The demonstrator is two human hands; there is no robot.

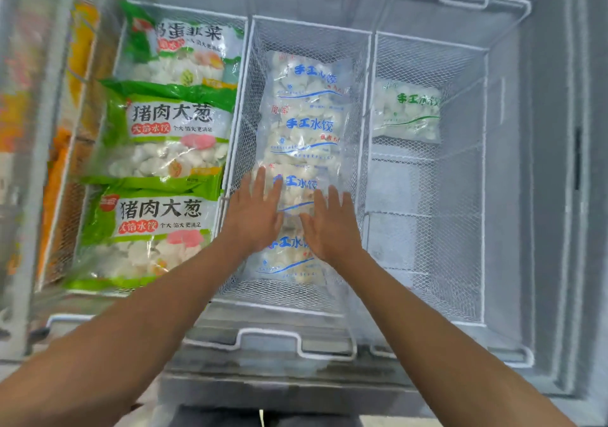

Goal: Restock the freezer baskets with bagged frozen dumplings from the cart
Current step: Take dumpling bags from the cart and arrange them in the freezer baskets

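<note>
**Both palms flat on the blue-print bags, row running straight away from me**

My left hand [255, 211] and my right hand [330, 224] lie side by side, fingers straight and spread, pressing down on the near end of the blue-lettered dumpling bags [304, 124] in the middle basket [250, 74]. Neither hand is curled round anything; they flatten, they do not hold.

What matters for the next move is how the row lies. The bags overlap like shingles, and their line runs directly away from my fingertips toward the far wall of the basket. One bag is under my palms, another shows just below my wrists on the near side, and two more lie beyond my fingertips. So the long axis of the stack lines up with my forearms, and both hands are about equally near; I judge either could slide forward along it.

To the outside of my right hand, across the wire divider, the right basket [483, 170] holds only one green-lettered bag [409, 112], far up beyond my reach line, with bare mesh nearer me. That looks like where more stock is wanted. To the outside of my left hand, the green-edged bags [164, 130] fill their basket end to end.

The cart is not in view.
</note>
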